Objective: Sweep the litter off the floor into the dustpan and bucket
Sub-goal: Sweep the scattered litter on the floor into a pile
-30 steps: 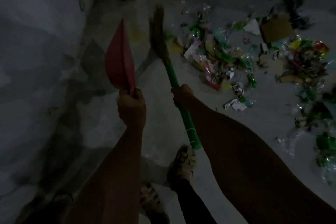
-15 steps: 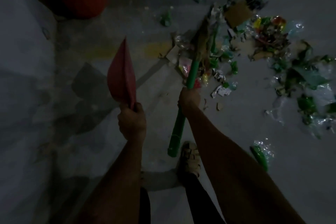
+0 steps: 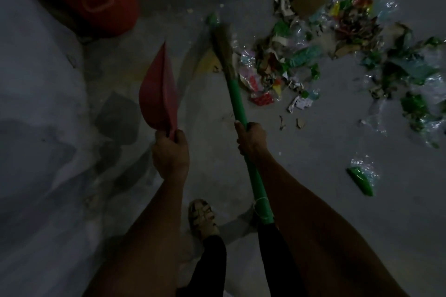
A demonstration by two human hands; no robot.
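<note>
Left hand: the left hand [image 3: 170,152] was curled tight round the short handle of a red plastic dustpan [image 3: 158,94], a smooth scoop narrowing to a point, held edge-on and clear of the floor at about 10 o'clock from the person's feet.
Right hand: the right hand [image 3: 252,138] was wrapped fully round the glossy green plastic shaft of a broom [image 3: 237,101].
Broom head: the pale, fibrous straw bristles [image 3: 223,49] were blurred, at 12 o'clock, touching the near edge of the litter.
Litter: a loose heap of crinkled clear plastic, green wrappers, torn paper and brown cardboard scraps [image 3: 309,55] was spread over the floor from 12 to 2 o'clock; one green packet in clear film [image 3: 360,176] lay well apart at 3 o'clock.
Bucket: a round orange-red plastic bucket [image 3: 96,2] with a moulded side handle stood at 11 o'clock.
Floor: grey, matt concrete [image 3: 313,152], mottled and dim.
Foot: a woven sandal [image 3: 201,218] showed between the forearms.
</note>
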